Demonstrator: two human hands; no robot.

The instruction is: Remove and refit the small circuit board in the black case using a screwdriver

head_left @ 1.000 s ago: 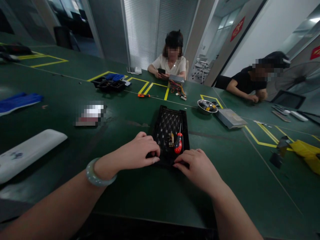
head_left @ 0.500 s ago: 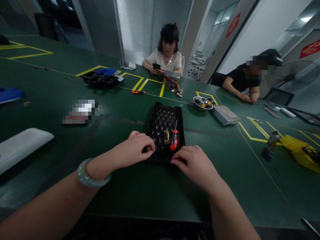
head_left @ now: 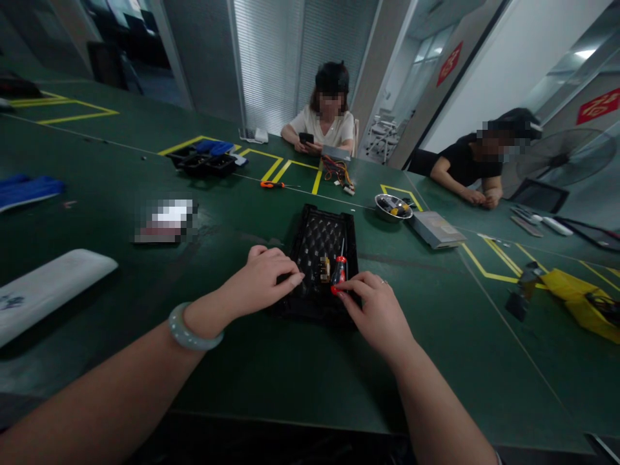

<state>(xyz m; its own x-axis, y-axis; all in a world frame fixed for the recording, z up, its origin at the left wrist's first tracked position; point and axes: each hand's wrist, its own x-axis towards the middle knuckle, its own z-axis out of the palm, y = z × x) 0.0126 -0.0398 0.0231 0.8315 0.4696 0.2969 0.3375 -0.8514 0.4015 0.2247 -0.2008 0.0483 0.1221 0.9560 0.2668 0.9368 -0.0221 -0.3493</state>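
Note:
A black tray (head_left: 320, 310) with a quilted floor lies on the green table before me. In it, a red-and-black screwdriver (head_left: 338, 274) rests with its shaft pointing away, beside a small brass-coloured metal piece (head_left: 324, 269). The fingertips of my right hand (head_left: 380, 310) are closed on the red end of the screwdriver's handle. My left hand (head_left: 264, 278), with a pale bangle on its wrist, hovers at the tray's left edge. Its fingers are curled towards the thumb, and whatever may be between them is hidden.
A metal bowl (head_left: 393, 206) of parts and a grey box (head_left: 437, 230) stand right of the tray. Beyond lie an orange screwdriver (head_left: 272, 185), bundled cables (head_left: 336, 170) and a black organiser (head_left: 206, 161). A white case (head_left: 53, 287) lies left. Two people sit across the table.
My right hand has moved from the tray's near edge up to the screwdriver's handle end. My left hand stays by the tray's left side. The camera view has shifted slightly.

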